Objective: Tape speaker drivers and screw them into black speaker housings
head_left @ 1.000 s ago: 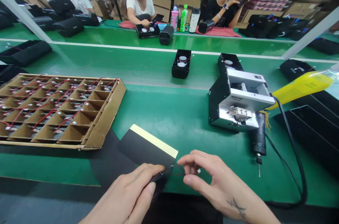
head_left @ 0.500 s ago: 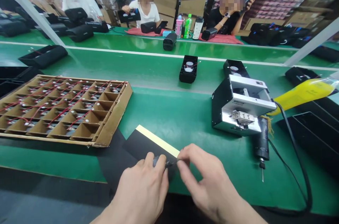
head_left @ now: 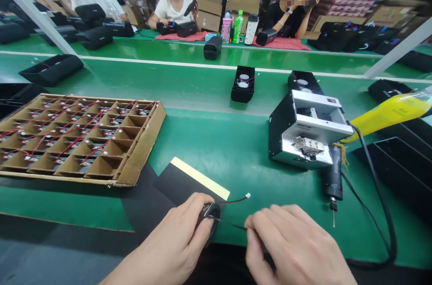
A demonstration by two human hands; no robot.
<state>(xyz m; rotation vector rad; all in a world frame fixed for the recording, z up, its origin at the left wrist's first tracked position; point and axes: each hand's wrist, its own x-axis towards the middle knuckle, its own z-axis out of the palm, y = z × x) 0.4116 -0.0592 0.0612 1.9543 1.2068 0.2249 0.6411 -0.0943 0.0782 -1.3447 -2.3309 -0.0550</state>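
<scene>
My left hand (head_left: 189, 224) is closed around a small round speaker (head_left: 213, 226) with a black rim, partly hidden by the fingers. From it a thin dark red lead ends in a white plug (head_left: 248, 195) over the green bench. A thin black strip (head_left: 232, 223) stretches from the speaker to my right hand (head_left: 283, 240), whose thumb and forefinger pinch its end. Beneath and beyond my left hand lie black sheets (head_left: 168, 181), one with a pale yellow band (head_left: 200, 178) along its far edge.
At left stands a divided cardboard tray (head_left: 141, 159) of wired parts. A silver-and-black machine (head_left: 307, 132) and a power screwdriver (head_left: 334, 177) are at right, with a cable. An open speaker housing (head_left: 243, 85) lies farther back. Several people sit across the bench (head_left: 189, 118).
My right hand has moved right and towards me, drawing the strip out from the speaker. My left hand has turned, so the speaker's rim and the lead with its plug now show.
</scene>
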